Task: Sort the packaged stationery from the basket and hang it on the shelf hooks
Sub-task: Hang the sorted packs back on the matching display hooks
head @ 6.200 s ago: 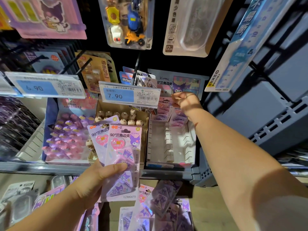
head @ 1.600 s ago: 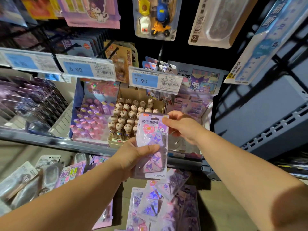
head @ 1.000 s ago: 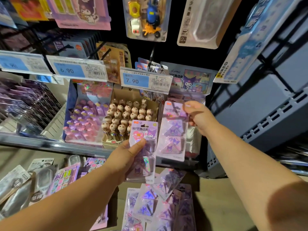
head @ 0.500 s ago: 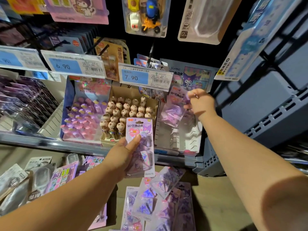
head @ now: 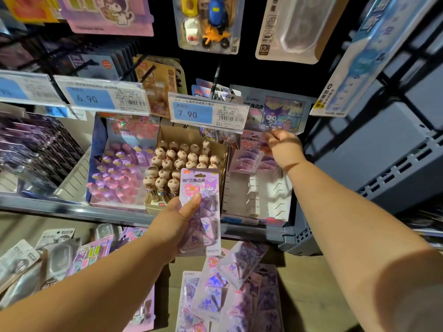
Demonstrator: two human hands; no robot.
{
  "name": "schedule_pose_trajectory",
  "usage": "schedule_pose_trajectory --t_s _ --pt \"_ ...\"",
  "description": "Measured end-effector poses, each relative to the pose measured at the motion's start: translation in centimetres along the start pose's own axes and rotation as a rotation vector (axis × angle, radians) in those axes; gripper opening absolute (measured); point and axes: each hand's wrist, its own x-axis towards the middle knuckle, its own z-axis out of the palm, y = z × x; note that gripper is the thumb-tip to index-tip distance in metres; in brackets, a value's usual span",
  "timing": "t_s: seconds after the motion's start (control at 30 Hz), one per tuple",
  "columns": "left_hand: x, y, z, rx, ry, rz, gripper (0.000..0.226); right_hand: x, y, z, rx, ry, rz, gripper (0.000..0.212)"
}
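Observation:
My left hand (head: 176, 222) grips a pink and purple pack of corner clips (head: 201, 212) upright in front of the shelf, thumb on its face. My right hand (head: 284, 148) is stretched to the back of a white display box (head: 257, 195), fingers curled at the top edge of a like pack (head: 248, 152) that stands there among others. Whether it still pinches that pack is hidden by the fingers. More of the same packs (head: 227, 291) lie loose below the shelf.
A box of wooden-headed pens (head: 182, 164) and a box of pink and purple items (head: 119, 168) stand left of the display box. Price tags (head: 207, 113) hang on hooks above. Blister packs (head: 208, 22) hang higher up. A grey crate (head: 383, 159) is at the right.
My right hand took one pack from my left hand, carried it up and back, and set it at the rear of the white display box. My left hand stayed in place with one pack.

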Motion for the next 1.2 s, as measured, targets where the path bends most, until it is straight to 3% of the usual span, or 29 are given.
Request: schedule_pose_trajectory --t_s 0.23,0.4,0.57,0.73,0.9,1.03,1.2 --pt "0.1 0.2 0.4 -0.007 0.001 -0.021 0.041 0.1 -0.2 0.0 -0.079 0.018 -0.010 0.024" --pt "0.3 0.1 0.5 -0.005 0.014 -0.022 0.041 0.4 0.1 0.3 -0.091 0.084 -0.016 0.014" --pt "0.4 0.1 0.3 -0.005 0.006 -0.012 0.040 0.6 0.0 0.6 -0.263 0.083 -0.002 0.028" --pt "0.4 -0.1 0.2 -0.009 -0.004 -0.014 0.051 0.6 0.5 0.8 -0.155 0.049 0.046 0.021" --pt "0.7 -0.3 -0.2 -0.026 -0.030 -0.017 0.045 -0.3 0.1 1.5 -0.043 0.011 0.116 0.033" --pt "0.9 -0.3 -0.1 -0.029 -0.060 -0.015 0.057 -0.2 0.3 1.7 0.075 0.035 0.156 0.036" --pt "0.9 -0.2 0.2 -0.028 -0.066 -0.006 0.050 0.1 1.0 1.6 -0.189 0.021 0.113 0.033"
